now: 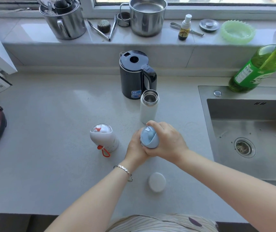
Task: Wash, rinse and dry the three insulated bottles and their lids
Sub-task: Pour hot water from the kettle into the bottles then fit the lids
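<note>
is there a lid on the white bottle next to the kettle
No, the white bottle stands open by the kettle, its steel inside showing.

Centre: pale blue bottle. Far of it: white bottle. Left: white flask, orange loop. Near: white lid. Far: black kettle. Far right: green soap bottle.

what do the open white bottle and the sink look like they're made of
The open white bottle has a matte white coated outside and bare shiny metal inside its mouth, so it is probably painted stainless steel. The sink looks like brushed stainless steel, going by its grey sheen and soft reflections.
</note>
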{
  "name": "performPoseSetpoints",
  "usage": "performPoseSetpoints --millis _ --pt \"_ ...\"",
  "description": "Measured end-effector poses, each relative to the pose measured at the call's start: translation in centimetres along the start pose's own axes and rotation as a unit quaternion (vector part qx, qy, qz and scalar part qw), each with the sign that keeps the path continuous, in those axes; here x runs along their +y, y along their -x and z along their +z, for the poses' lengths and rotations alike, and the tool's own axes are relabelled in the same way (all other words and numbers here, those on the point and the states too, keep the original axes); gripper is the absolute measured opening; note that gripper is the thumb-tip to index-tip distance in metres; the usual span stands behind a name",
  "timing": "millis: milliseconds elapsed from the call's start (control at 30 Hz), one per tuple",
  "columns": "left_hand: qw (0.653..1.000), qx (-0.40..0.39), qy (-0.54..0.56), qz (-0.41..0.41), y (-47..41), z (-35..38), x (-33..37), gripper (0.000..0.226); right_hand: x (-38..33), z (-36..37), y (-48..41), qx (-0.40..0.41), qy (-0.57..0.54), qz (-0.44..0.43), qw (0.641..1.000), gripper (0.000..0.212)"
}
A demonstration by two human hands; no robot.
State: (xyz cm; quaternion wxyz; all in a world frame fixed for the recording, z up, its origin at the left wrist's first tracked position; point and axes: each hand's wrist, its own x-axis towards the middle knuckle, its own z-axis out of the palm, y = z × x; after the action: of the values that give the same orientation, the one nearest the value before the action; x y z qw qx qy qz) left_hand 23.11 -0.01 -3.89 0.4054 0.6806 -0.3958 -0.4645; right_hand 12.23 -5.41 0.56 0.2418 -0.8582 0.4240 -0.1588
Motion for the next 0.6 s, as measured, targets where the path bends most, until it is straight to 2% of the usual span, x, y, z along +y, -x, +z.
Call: performPoseSetpoints --millis 67,133,167,200,233,267,333,400,467,500,533,600 --pt "0.998 -0.001 0.041 -0.053 -0.2 0.4 0.2 0.069 -0.1 -0.2 0.0 -0.006 -0.003 0.005 1.0 0.065" --pt "0.993 0.0 0.053 -0.104 -0.6 0.8 0.3 0.063 -0.2 -0.1 0.2 -0.008 -0.005 0.004 1.0 0.066" --pt "0.997 -0.009 0.019 -0.08 -0.4 0.4 0.3 0.053 -0.1 0.1 0.3 0.0 0.002 -0.008 1.0 0.068" --pt "0.999 -0.014 -0.03 -0.005 -0.1 0.0 -0.1 0.037 0.0 0.3 0.5 0.017 0.017 -0.023 0.999 0.069" --pt "1.0 -0.011 0.019 0.018 0.0 0.1 -0.1 0.018 0.1 0.5 0.6 0.037 0.034 -0.031 0.998 0.071" --pt "0.994 0.004 0.108 -0.019 0.1 0.0 0.2 0.005 0.0 0.7 0.8 0.054 0.048 -0.029 0.997 0.072" --pt "0.975 0.033 0.219 -0.031 0.2 0.5 -0.5 0.017 -0.5 1.1 0.7 0.085 0.058 -0.006 0.995 0.073" --pt "0.968 0.043 0.242 -0.044 -0.2 0.7 -0.5 0.028 -1.0 1.6 0.5 0.112 0.057 0.022 0.992 0.073" --pt "0.963 0.055 0.253 -0.081 0.0 0.3 0.1 0.028 -1.3 1.7 0.6 0.113 0.055 0.037 0.991 0.074" --pt "0.961 0.066 0.243 -0.114 0.4 -0.1 0.6 0.024 -1.5 1.4 0.6 0.094 0.047 0.044 0.994 0.075" --pt "0.971 0.069 0.199 -0.11 0.3 -0.6 0.4 0.022 -1.4 1.1 0.7 0.061 0.023 0.059 0.996 0.078" --pt "0.999 0.032 0.043 -0.004 1.0 -0.6 -0.5 0.047 -0.6 0.1 1.0 -0.05 -0.089 0.092 0.991 0.094"
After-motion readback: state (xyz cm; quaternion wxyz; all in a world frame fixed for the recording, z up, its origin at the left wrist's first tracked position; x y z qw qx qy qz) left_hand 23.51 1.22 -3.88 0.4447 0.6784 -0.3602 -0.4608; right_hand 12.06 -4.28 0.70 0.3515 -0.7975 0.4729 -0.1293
